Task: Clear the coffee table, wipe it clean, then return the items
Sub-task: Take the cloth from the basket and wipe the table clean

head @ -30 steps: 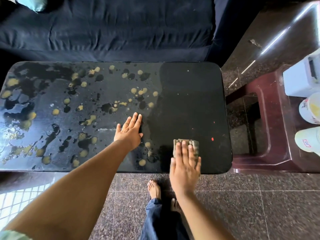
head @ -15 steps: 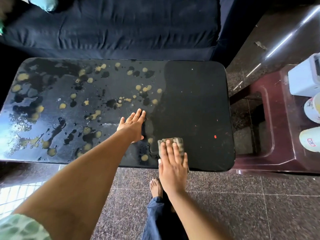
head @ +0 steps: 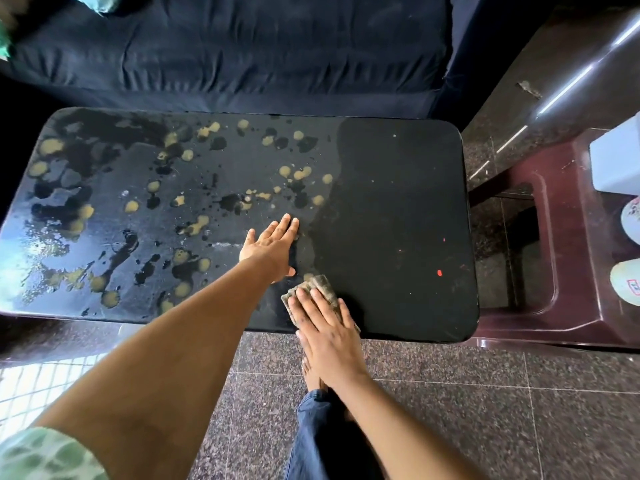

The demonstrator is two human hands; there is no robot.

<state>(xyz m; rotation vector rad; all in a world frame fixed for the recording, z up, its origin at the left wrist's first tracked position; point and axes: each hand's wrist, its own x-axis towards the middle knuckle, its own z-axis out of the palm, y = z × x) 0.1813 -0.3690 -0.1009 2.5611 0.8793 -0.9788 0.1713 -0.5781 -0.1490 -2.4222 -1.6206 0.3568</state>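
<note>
The black coffee table (head: 398, 188) fills the middle of the head view. Its left two thirds carry yellow blotches and wet patches; its right third is dark and even. My right hand (head: 322, 320) lies flat on a folded brownish cloth (head: 320, 285) at the table's near edge, just where the blotched part meets the dark part. My left hand (head: 268, 244) rests flat on the tabletop a little above and left of the cloth, fingers together, holding nothing.
A dark blue sofa (head: 242, 53) runs along the table's far side. A maroon plastic stool (head: 568, 271) stands at the right with a white box (head: 620, 161) and two cups (head: 628, 282) on it. My bare foot and jeans leg (head: 322, 427) are on the granite floor.
My right hand has slid the cloth leftward along the near edge, from the dark right part to the border of the blotches. My left hand stayed planted on the table.
</note>
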